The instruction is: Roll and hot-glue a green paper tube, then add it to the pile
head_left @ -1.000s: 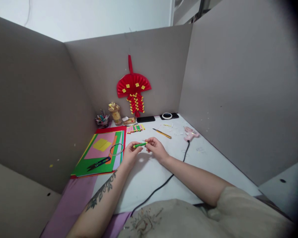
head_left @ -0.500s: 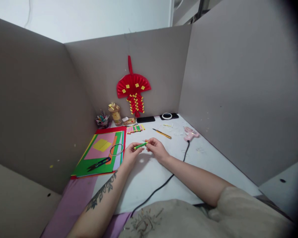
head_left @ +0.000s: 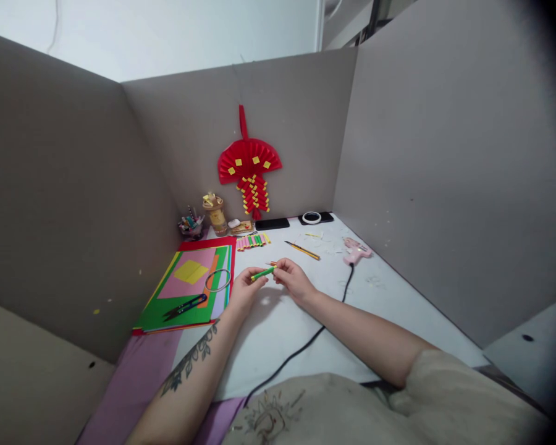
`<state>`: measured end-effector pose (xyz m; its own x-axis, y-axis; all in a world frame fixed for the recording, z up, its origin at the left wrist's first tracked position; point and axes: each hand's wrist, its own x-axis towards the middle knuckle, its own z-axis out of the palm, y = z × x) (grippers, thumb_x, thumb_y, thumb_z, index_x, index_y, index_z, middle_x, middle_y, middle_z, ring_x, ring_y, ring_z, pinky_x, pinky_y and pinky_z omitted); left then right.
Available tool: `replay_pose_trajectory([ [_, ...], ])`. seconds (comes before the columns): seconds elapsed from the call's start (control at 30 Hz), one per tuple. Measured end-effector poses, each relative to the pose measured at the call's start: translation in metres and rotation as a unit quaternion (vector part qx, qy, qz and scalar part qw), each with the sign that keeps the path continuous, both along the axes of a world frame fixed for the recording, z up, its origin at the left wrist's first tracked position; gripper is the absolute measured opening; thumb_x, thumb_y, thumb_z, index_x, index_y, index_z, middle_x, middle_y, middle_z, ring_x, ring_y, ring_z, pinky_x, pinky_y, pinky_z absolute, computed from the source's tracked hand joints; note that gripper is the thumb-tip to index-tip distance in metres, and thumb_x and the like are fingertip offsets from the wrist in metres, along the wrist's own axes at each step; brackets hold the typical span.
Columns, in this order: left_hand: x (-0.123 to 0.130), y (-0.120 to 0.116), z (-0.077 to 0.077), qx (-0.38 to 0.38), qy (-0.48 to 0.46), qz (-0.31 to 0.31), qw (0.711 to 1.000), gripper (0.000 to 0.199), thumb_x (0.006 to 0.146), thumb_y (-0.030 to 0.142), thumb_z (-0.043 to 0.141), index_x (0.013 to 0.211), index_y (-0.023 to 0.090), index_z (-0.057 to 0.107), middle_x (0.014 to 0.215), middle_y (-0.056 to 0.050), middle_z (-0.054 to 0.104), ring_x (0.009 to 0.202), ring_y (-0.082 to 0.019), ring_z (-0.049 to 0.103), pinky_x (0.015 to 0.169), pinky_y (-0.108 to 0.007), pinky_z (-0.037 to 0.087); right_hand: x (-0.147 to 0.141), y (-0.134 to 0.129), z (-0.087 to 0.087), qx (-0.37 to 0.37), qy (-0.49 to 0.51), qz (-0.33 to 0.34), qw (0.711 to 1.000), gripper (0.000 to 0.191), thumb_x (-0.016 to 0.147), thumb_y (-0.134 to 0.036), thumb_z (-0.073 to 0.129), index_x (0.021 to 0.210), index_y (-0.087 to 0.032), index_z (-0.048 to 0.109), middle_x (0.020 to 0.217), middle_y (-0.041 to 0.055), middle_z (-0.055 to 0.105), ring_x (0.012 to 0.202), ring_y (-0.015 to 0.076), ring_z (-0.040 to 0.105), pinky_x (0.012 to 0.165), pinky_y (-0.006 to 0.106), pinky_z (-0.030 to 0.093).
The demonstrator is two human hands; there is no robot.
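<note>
A small green paper roll with yellow ends (head_left: 262, 273) is held between my two hands above the white table. My left hand (head_left: 246, 285) is closed on its left part, with thumb and fingers around it. At the other end, the fingertips of my right hand (head_left: 291, 279) pinch the yellow tip. Just behind the roll lies a thin pointed tool (head_left: 272, 263), partly hidden by my right fingers. Farther back, a row of pink, green and yellow paper rolls (head_left: 252, 241) lies side by side.
Coloured paper sheets (head_left: 167, 315) lie at left, with thread snips (head_left: 185, 307) and a ring (head_left: 217, 280) on top. A craft knife (head_left: 302, 250) and a pink glue gun (head_left: 356, 250) lie at right; its black cord (head_left: 301, 350) crosses the table. A red paper decoration (head_left: 250, 162) hangs behind.
Both hands keep their hold on the green paper roll, which has shifted only very slightly. Everything else stays where it was.
</note>
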<state>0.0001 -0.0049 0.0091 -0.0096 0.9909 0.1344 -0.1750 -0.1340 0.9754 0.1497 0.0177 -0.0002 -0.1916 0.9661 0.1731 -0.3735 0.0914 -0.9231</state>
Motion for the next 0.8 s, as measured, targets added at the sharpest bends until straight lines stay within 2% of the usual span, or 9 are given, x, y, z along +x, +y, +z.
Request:
replay_pose_trajectory([
  [0.17, 0.000, 0.000, 0.000, -0.004, 0.017, 0.004, 1.000, 0.028, 0.061, 0.025, 0.075, 0.085, 0.017, 0.062, 0.078, -0.001, 0.063, 0.068, -0.012, 0.056, 0.066, -0.025, 0.042, -0.001, -0.001, 0.001, -0.009, 0.003, -0.002, 1.000, 0.018, 0.067, -0.028, 0.064, 0.071, -0.019, 0.050, 0.060, -0.0046, 0.053, 0.055, 0.0086, 0.048, 0.054, 0.021, 0.037],
  [0.27, 0.001, 0.000, 0.000, 0.005, 0.009, 0.000, 1.000, 0.035, 0.062, 0.025, 0.074, 0.092, 0.018, 0.060, 0.087, -0.002, 0.062, 0.072, -0.013, 0.056, 0.068, -0.025, 0.042, -0.001, 0.000, 0.001, -0.009, 0.007, -0.005, 1.000, 0.018, 0.067, -0.029, 0.065, 0.071, -0.019, 0.050, 0.060, -0.0047, 0.053, 0.055, 0.0086, 0.048, 0.054, 0.021, 0.036],
  [0.4, 0.001, 0.004, -0.003, 0.051, -0.022, 0.067, 0.996, 0.044, 0.061, 0.021, 0.074, 0.098, 0.021, 0.052, 0.087, 0.001, 0.055, 0.074, -0.010, 0.053, 0.069, -0.023, 0.042, 0.000, 0.005, -0.002, -0.008, 0.024, -0.043, 0.999, 0.019, 0.067, -0.029, 0.066, 0.072, -0.019, 0.050, 0.060, -0.0055, 0.052, 0.055, 0.0084, 0.047, 0.054, 0.021, 0.035],
  [0.53, -0.003, 0.007, -0.005, 0.067, -0.001, 0.129, 0.989, 0.034, 0.062, 0.022, 0.072, 0.090, 0.020, 0.052, 0.076, 0.004, 0.048, 0.068, -0.009, 0.048, 0.066, -0.020, 0.038, 0.003, 0.011, -0.006, -0.018, 0.034, -0.082, 0.996, 0.022, 0.065, -0.031, 0.067, 0.074, -0.020, 0.050, 0.060, -0.0059, 0.051, 0.054, 0.0086, 0.046, 0.052, 0.021, 0.035],
  [0.8, -0.006, 0.006, -0.004, 0.059, 0.045, 0.129, 0.989, 0.024, 0.064, 0.031, 0.071, 0.080, 0.017, 0.060, 0.069, 0.003, 0.050, 0.062, -0.010, 0.043, 0.059, -0.022, 0.033, 0.002, 0.009, -0.004, -0.020, 0.028, -0.074, 0.997, 0.022, 0.064, -0.031, 0.068, 0.072, -0.020, 0.050, 0.060, -0.0059, 0.050, 0.055, 0.0083, 0.046, 0.053, 0.021, 0.035],
])
